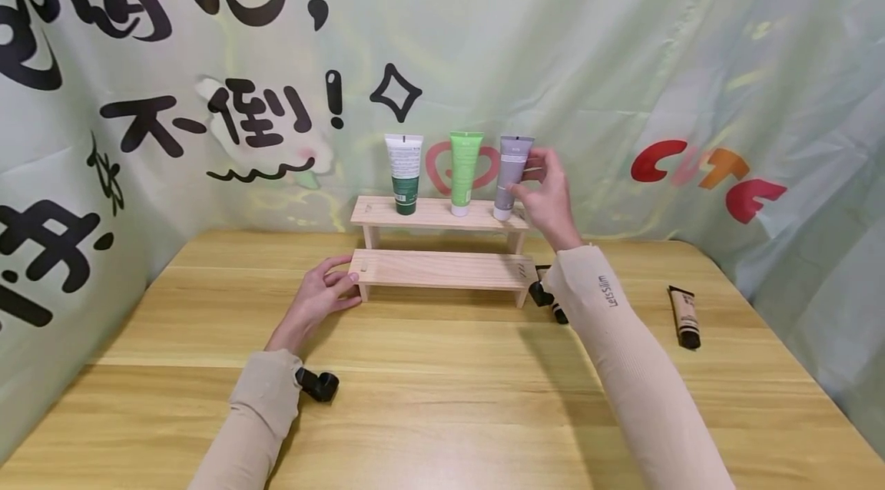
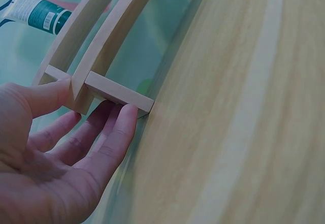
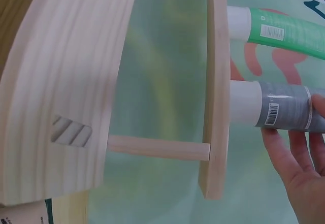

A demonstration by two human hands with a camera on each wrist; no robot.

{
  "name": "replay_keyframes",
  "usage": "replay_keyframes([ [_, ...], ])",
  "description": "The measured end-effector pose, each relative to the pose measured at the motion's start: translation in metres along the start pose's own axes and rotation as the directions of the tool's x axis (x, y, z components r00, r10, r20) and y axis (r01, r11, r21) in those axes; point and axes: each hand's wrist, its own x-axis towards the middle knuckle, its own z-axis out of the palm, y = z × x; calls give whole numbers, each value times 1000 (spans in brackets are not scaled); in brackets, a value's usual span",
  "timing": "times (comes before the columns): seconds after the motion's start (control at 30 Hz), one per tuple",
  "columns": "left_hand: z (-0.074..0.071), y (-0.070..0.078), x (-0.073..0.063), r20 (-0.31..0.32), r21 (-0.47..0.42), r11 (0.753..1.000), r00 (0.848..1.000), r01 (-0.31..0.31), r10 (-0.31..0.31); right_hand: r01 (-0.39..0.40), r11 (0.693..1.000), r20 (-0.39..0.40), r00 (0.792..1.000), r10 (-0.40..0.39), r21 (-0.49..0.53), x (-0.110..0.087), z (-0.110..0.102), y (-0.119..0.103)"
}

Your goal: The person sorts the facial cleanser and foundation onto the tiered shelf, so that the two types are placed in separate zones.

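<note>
My right hand (image 1: 549, 198) holds a greyish-purple squeeze tube (image 1: 513, 171) between thumb and fingers. The tube stands on its white cap at the right end of the upper step of a two-step wooden rack (image 1: 442, 269). To its left, a green tube (image 1: 465, 171) and a white and dark green tube (image 1: 405, 175) stand upright on that step. My left hand (image 1: 321, 294) grips the rack's lower left end. In the left wrist view its thumb lies against the board's end and its fingertips touch the leg (image 2: 119, 89).
A beige tube (image 1: 684, 317) with a black cap lies on the wooden table (image 1: 442, 398) at right. Another beige tube (image 3: 23, 214) lies by the rack's right end, mostly hidden in the head view. Behind the rack hangs a printed cloth (image 1: 553, 37).
</note>
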Motion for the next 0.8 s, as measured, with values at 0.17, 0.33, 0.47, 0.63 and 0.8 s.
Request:
replay_keyframes([
  [0.17,0,2,-1,-8,16,1000,1000,6,-5,-28,999,37,999,27,15,-2,-7,0],
  [0.33,2,3,0,-9,20,1000,1000,9,-9,-114,993,48,993,112,31,-5,-29,4],
  [0.47,1,4,0,-11,19,1000,1000,16,-16,-210,978,82,975,208,20,-11,-48,11],
  [0.63,0,3,0,-6,19,1000,1000,19,-19,-328,944,155,931,331,-44,-25,-66,21],
  [0.8,0,2,0,-8,26,999,1000,20,-20,-390,913,226,885,407,-118,-38,-77,35],
])
